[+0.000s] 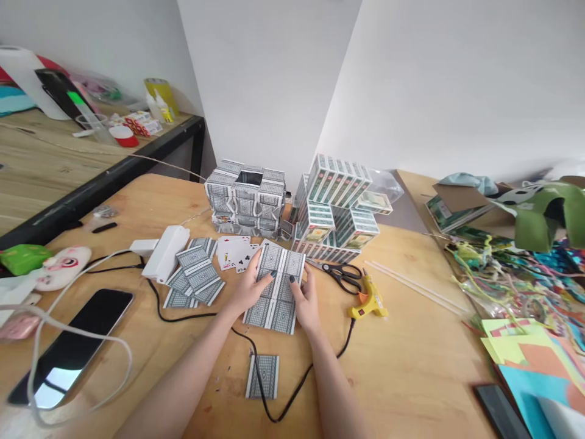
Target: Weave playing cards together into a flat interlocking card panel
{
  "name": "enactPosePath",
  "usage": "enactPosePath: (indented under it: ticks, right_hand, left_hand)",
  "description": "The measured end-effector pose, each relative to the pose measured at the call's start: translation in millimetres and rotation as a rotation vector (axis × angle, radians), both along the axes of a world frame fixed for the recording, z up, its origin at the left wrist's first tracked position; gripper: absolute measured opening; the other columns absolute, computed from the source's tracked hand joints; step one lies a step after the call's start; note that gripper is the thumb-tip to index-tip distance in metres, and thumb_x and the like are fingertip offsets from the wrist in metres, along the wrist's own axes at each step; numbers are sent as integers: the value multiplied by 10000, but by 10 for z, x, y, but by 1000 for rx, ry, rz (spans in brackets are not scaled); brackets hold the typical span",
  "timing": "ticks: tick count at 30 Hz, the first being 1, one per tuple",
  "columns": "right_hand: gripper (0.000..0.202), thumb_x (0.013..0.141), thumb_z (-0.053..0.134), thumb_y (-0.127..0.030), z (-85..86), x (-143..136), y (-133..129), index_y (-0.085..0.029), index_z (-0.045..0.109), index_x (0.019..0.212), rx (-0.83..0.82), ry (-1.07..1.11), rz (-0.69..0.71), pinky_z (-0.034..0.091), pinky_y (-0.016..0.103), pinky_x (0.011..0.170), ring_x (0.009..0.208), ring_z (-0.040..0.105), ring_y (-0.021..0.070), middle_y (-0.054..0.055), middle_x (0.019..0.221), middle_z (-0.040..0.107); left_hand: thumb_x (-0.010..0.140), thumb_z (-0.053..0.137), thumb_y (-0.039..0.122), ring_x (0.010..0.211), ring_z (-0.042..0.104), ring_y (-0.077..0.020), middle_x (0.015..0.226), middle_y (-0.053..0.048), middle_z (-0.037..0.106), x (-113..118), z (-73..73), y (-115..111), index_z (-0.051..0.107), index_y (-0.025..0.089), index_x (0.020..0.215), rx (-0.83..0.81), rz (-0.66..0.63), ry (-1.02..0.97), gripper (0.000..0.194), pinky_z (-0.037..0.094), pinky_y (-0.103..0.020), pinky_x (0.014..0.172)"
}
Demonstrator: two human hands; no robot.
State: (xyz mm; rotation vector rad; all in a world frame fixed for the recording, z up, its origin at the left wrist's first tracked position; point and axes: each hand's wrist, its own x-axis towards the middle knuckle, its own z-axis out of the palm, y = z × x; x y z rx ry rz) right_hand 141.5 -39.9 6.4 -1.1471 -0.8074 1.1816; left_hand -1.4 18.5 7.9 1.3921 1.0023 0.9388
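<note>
Between my hands is a flat panel of playing cards, patterned grey backs up, with white strips running down its middle. My left hand grips its left edge, thumb on top. My right hand grips the right edge the same way; the fingers beneath are partly hidden. Below lies a small square of folded card, crossed by a black cord. To the left is a pile of folded card pieces, beside face-up playing cards. A box-like structure built of cards stands behind.
Stacked card boxes stand at the back. Black scissors and a yellow glue gun lie right of my hands. A white power strip and a phone are on the left. Coloured craft materials cover the right side.
</note>
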Motion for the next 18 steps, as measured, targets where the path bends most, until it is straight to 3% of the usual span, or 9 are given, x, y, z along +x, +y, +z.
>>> enactPosePath:
  ticks: [4,9,13,18]
  right_hand:
    - [384,739,639,-403,45,33,-5,-235,506,1057,-77,130,1,456,220,473,557,589,130,-18,736,655]
    - [317,723,660,-411,35,74,-9,-234,527,950,-28,151,-30,252,153,285,303,344,38,-90,527,519]
    - [294,686,697,-404,13,92,-18,-222,558,871,20,194,-73,281,161,292,306,378,40,-84,535,520]
    - [174,632,742,-329,28,118,-53,-215,631,701,59,372,-79,445,215,463,460,539,90,-32,613,608]
  left_hand:
    - [750,599,320,1088,545,-295,1180,-83,611,-75,58,69,377,200,1353,-212,-65,-236,654,421,-391,892]
    - [729,606,297,876,629,-242,967,-69,694,-172,70,126,521,150,1246,-409,-23,-543,544,451,-306,754]
    - [768,542,371,816,635,-220,933,-82,695,-226,109,144,576,144,1179,-496,2,-772,471,469,-306,704]
    - [794,497,388,961,603,-251,943,-128,687,-226,109,165,610,97,1117,-450,35,-825,449,449,-373,851]
